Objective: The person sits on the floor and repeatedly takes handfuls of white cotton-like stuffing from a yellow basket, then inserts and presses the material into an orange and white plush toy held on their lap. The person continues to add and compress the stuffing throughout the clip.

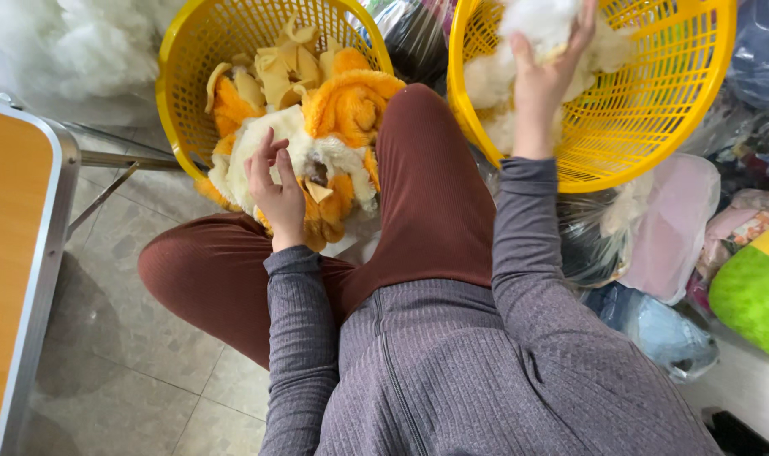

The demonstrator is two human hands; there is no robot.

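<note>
Soft, even daylight fills the room, bright without being harsh. The white stuffing (55, 51) at upper left is nearly washed out, its texture lost in the brightness. A faint, diffuse shadow lies on the floor tiles (122, 338) beside the folding table (17, 253), with no hard edges anywhere. Focus is crisp on the grey ribbed sleeves (519, 253); the raised right hand (549, 67) looks slightly smeared. The wide lens bows the table's edge near the frame's left side.

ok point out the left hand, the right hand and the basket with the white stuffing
left hand (276, 192), head view, on the back of the hand
right hand (543, 74), head view, on the back of the hand
yellow basket of white stuffing (646, 127), head view, on its bare mesh wall
</note>
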